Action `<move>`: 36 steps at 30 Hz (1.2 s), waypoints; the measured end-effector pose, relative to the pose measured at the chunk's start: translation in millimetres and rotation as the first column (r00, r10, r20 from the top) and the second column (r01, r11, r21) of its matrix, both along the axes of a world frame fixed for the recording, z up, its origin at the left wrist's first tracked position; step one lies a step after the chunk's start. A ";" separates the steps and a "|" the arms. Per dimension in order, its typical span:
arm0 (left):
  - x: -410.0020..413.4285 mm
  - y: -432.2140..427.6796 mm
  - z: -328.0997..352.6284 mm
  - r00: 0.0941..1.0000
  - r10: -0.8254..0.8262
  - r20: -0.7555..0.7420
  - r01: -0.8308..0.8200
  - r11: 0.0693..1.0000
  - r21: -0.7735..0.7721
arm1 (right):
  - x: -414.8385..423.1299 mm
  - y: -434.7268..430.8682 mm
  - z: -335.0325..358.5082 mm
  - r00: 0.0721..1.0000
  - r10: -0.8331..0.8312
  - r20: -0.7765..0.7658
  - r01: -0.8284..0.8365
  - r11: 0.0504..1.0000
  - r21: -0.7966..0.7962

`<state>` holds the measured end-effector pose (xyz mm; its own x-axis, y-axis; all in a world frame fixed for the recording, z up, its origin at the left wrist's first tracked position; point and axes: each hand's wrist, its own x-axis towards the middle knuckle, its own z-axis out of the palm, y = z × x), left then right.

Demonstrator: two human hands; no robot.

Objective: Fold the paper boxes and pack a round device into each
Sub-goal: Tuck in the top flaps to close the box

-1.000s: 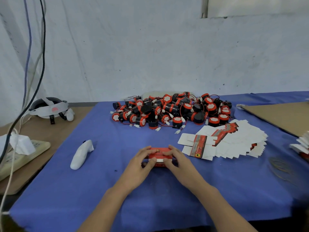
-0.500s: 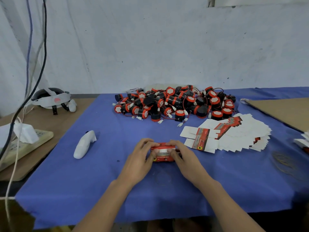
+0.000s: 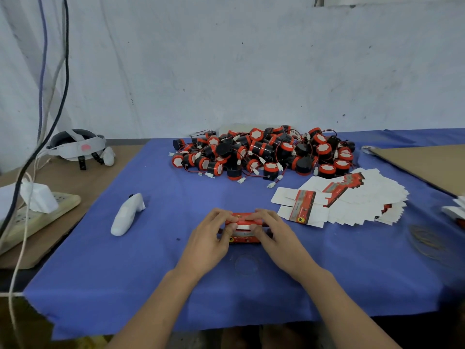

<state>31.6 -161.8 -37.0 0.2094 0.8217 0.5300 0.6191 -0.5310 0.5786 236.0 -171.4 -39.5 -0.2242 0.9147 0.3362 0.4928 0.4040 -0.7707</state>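
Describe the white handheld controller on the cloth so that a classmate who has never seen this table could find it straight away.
Start at the blue cloth that covers most of the table and look to its left part, left of the left hand. The white controller lies there alone, apart from everything else. It is the only smooth, elongated, all-white object on the cloth; the round devices are red and black.

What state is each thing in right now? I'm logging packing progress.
Red box: partly folded, held on the cloth.
Left hand: gripping the box's left end.
Right hand: gripping its right end.
Round devices: loose pile, unpacked.
Box blanks: flat, unfolded, fanned out.
White controller: lying on its own, untouched.
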 end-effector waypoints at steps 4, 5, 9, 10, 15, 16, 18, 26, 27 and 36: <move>-1.8 -1.6 -1.6 1.000 0.007 -0.015 -0.007 1.000 0.016 | 1.0 -0.8 -1.0 0.998 -0.016 0.054 0.014 0.999 0.047; -2.5 -2.4 -2.3 1.000 0.012 -0.026 -0.011 1.000 0.023 | 1.4 -1.1 -1.3 0.997 -0.030 0.071 0.025 0.997 0.068; -5.4 -3.9 -4.3 1.000 -0.004 -0.007 0.004 1.000 0.010 | 1.7 -1.2 -1.5 0.992 -0.057 0.111 0.043 0.991 0.130; -5.6 -4.3 -4.5 1.000 -0.018 0.010 0.018 1.000 0.000 | 1.8 -1.2 -1.8 0.993 -0.049 0.105 0.036 0.992 0.124; -7.0 -4.8 -4.4 0.997 -0.067 0.026 0.067 0.998 0.007 | 2.8 -2.4 -2.8 0.987 -0.047 0.155 0.028 0.992 0.125; -7.2 -4.3 -4.4 0.997 -0.070 0.026 0.070 0.998 0.008 | 2.9 -2.5 -2.9 0.986 -0.051 0.160 0.030 0.991 0.130; -7.8 -4.0 -4.3 0.997 -0.072 0.027 0.071 0.997 0.012 | 3.1 -1.7 -2.9 0.986 -0.049 0.160 0.027 0.991 0.132; -12.3 -8.0 -1.9 0.997 -0.021 -0.080 0.025 0.999 0.047 | 12.1 -4.2 1.6 0.967 -0.006 0.254 -0.030 0.990 0.138; -13.7 -8.5 -1.0 0.994 -0.017 -0.106 0.022 0.999 0.045 | 13.3 -5.1 3.0 0.954 -0.010 0.301 -0.038 0.987 0.154; -20.3 -9.4 2.6 0.967 0.004 -0.253 0.005 0.999 0.035 | 13.0 -6.2 5.2 0.885 -0.031 0.465 -0.054 0.984 0.168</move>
